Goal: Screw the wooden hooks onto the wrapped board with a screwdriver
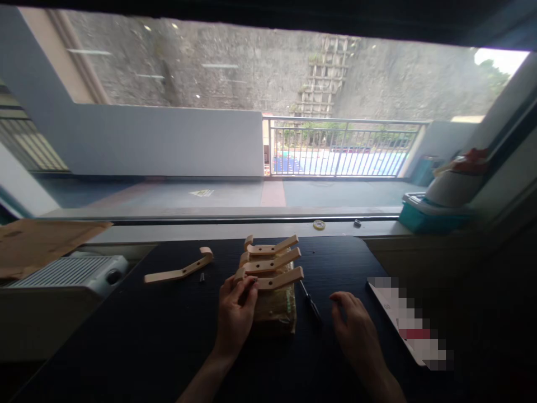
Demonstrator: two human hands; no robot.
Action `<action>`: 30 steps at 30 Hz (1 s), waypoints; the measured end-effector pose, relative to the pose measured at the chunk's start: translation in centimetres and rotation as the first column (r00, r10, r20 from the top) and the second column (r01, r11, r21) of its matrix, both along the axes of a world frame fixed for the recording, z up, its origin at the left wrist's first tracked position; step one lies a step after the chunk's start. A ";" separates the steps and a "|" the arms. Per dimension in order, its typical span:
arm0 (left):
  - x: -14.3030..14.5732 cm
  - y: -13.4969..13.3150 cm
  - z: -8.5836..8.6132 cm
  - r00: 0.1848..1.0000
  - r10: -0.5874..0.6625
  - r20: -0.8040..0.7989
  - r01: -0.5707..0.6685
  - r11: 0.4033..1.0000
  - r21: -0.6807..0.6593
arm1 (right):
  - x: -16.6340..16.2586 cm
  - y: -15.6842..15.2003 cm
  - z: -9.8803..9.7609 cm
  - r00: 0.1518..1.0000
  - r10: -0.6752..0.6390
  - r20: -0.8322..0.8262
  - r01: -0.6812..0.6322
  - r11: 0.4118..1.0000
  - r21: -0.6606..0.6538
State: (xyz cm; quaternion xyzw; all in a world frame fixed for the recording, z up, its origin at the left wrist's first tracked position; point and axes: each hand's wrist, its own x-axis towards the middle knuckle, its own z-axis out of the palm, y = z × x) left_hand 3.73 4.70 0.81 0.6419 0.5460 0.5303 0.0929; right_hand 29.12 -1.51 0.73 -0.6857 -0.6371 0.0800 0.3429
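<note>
Loose hook (173, 275): at left, curl pointing right and away.
Left hand (235, 308): pinching at the near hook (279, 280); I can't tell what.
Hooks (264, 267): three across the block (272, 308), long axes left-right, curls left.
Right hand (354, 322): empty, loosely curled.

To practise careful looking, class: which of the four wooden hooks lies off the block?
The leftmost hook, which lies directly on the dark table; the other three hooks sit side by side across the block.

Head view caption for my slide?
Left hand at the nearest of three curved pale wooden hooks on a shiny brownish block; right hand near a dark-handled screwdriver.
</note>
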 end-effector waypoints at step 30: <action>-0.5 0.8 -0.6 0.987 0.110 -0.113 -0.119 0.990 -0.070 | 13.4 -8.7 -2.2 0.964 -0.236 0.122 0.206 0.954 0.217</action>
